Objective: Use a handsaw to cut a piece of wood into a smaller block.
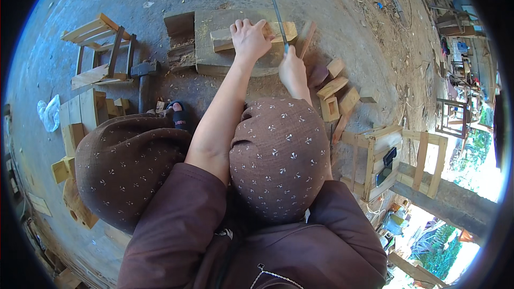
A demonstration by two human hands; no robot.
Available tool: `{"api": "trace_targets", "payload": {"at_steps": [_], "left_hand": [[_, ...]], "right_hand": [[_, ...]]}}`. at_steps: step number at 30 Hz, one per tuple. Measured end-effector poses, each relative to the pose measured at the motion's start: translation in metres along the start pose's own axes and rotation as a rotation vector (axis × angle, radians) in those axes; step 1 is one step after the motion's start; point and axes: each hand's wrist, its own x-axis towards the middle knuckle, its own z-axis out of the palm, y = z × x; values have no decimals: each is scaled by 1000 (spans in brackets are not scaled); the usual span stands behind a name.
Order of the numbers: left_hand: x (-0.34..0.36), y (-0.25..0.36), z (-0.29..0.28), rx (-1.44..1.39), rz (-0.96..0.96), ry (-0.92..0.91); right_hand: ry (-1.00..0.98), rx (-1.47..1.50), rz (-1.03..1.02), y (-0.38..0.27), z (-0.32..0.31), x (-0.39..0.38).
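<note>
A pale wooden block [222,39] lies across a low, worn wooden board [219,67] on the floor ahead of my knees. My left hand [250,41] grips the block near its middle, fingers over its far side and thumb toward the right. In my right hand [293,70] is a long, narrow, dark metal file [278,15], held by its near end. It crosses the block's right part and points away from me. My fist hides the handle. A thin strip of wood [307,39] leans just right of the block.
Several wood offcuts [333,88] lie right of my right hand. A hammer [143,75] stands left of the board, beside a small slatted wooden frame [101,48]. Further right, a phone [386,166] rests on a wooden stool [369,155]. Wood pieces [80,109] are stacked by my left knee.
</note>
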Motion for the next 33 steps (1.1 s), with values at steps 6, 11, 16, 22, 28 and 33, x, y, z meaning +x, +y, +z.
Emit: {"api": "trace_targets", "payload": {"at_steps": [6, 11, 16, 22, 28, 33], "left_hand": [[1, -1, -4, 0, -6, -19], [1, -3, -3, 9, 17, -28], [4, -2, 2, 11, 36, -2], [1, -3, -1, 15, -8, -29], [-2, -3, 0, -2, 26, -14], [1, 1, 1, -12, 45, -12]], "right_hand": [[-43, -19, 156, 25, 7, -67], [18, 14, 30, 7, 3, -32], [25, -25, -22, -9, 1, 28], [4, 23, -5, 9, 9, -11], [-35, -4, 136, 28, 5, -76], [16, 36, -29, 17, 0, -20]]}}
